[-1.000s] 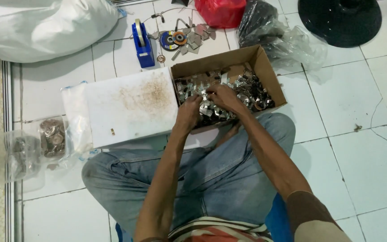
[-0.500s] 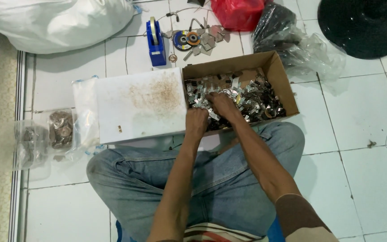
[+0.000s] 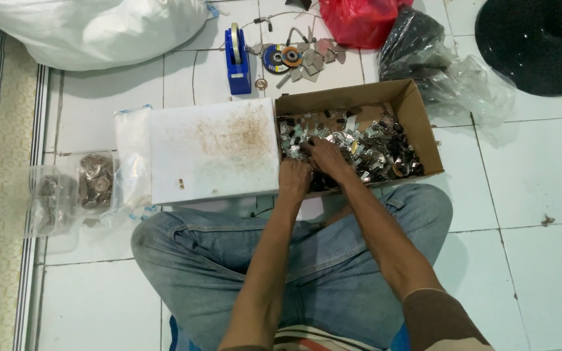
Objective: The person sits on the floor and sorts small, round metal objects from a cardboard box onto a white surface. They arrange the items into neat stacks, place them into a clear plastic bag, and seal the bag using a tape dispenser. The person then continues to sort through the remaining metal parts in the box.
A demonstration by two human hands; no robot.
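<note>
Both hands dig in a box of metal pieces.
In mid-frame, the left hand (image 3: 294, 177) and right hand (image 3: 325, 155) curl into shiny metal pieces (image 3: 372, 146) inside the cardboard box (image 3: 424, 127); actual grasp unclear, beside a white board (image 3: 213, 151).

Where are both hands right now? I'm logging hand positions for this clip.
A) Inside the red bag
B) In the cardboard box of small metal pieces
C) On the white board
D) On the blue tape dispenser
B: the left hand and the right hand both rest among the shiny metal pieces inside the open cardboard box, beside the white board, away from the blue tape dispenser.
</note>
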